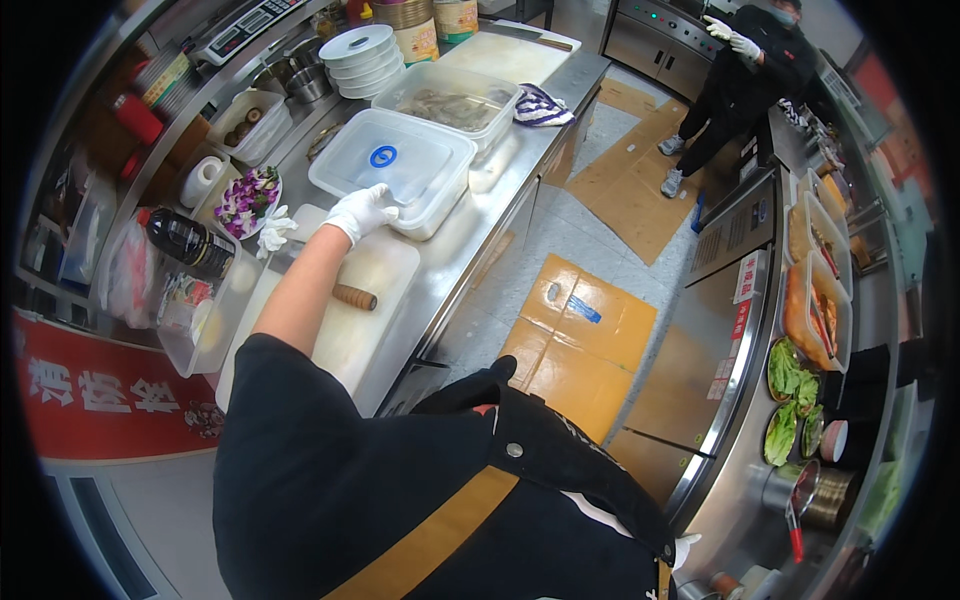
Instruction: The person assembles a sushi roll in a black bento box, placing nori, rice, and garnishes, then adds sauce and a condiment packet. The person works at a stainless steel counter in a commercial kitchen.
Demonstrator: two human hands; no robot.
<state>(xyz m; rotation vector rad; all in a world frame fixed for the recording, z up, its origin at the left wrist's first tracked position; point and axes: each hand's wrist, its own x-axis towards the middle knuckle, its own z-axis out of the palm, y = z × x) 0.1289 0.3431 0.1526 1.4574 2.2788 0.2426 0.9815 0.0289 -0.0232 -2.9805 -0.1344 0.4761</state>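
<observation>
Fingers of the gloved left hand curled at the near edge of a lidded box on the counter (gripping or touching, I couldn't tell; likewise the half-hidden right hand). Handling the box seemed underway; lifting would need both hands.

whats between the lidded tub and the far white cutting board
In the head view, a second clear tub stands between the lidded tub and the far white cutting board.
</observation>
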